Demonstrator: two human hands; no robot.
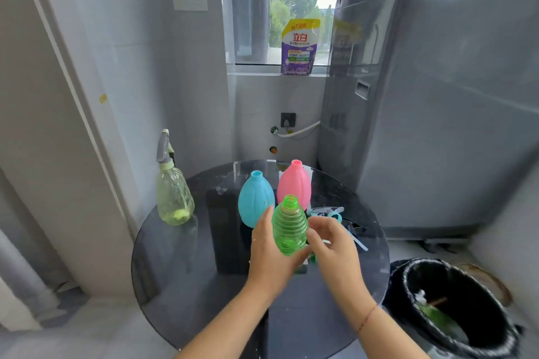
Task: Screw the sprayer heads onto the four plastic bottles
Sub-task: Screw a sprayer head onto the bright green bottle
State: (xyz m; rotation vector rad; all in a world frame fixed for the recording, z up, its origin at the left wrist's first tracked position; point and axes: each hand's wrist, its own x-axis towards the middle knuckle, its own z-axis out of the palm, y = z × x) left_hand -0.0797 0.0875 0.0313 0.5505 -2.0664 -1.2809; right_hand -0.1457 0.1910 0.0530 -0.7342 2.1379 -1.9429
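A round dark glass table (180, 265) fills the lower middle of the frame. At the lower right stands a black bin (455, 309) lined with a dark bag, holding what may be green scraps. A grey washing machine (423, 96) takes up the right side. On the window sill (262, 69) at upper centre sits a purple and yellow detergent pouch (299, 48). Below it, a wall socket (288, 119) and a white hose (300, 131).
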